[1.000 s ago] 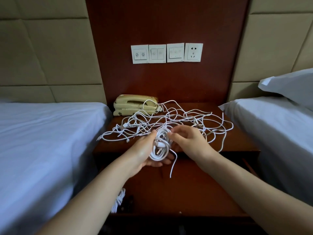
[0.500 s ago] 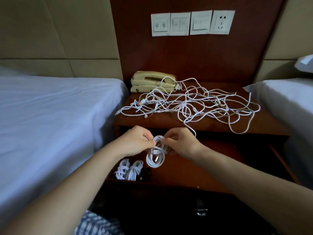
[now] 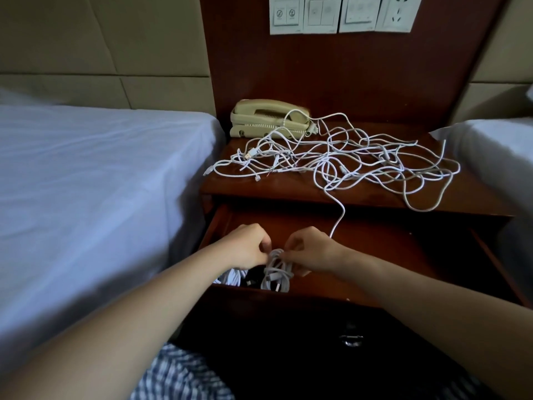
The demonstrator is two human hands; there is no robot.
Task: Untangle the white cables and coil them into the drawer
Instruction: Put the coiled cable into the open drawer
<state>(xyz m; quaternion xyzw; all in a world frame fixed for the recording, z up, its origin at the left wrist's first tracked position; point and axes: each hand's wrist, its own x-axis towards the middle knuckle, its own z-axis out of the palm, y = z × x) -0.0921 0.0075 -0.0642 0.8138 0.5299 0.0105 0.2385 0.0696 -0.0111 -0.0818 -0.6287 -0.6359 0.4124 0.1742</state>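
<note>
Padded beige wall panels back the scene, with a dark red-brown wooden headboard panel between them that carries a row of white wall switches and a socket.

Furthest left we see a bed under a white sheet. Beside it stands a dark red-brown wooden nightstand. At its left rear corner sits a cream corded telephone, and from there a loose tangle of white cables spreads rightward across the top, one loop draped over the telephone.

Below, the wooden drawer is pulled open. In its front left corner lie coiled white cables, partly hidden under our left wrist, next to something dark that we cannot make out. Our left hand has its fingers curled and pinches the top of a coiled white cable bundle, which hangs over the drawer just inside its front edge. Whether it touches the bottom we cannot tell. Our right hand grips the same bundle from the other side, fingers clenched on it. A single white strand drops from the tangle over the nightstand's edge and disappears behind that hand.

A second white-sheeted bed lies furthest right.
</note>
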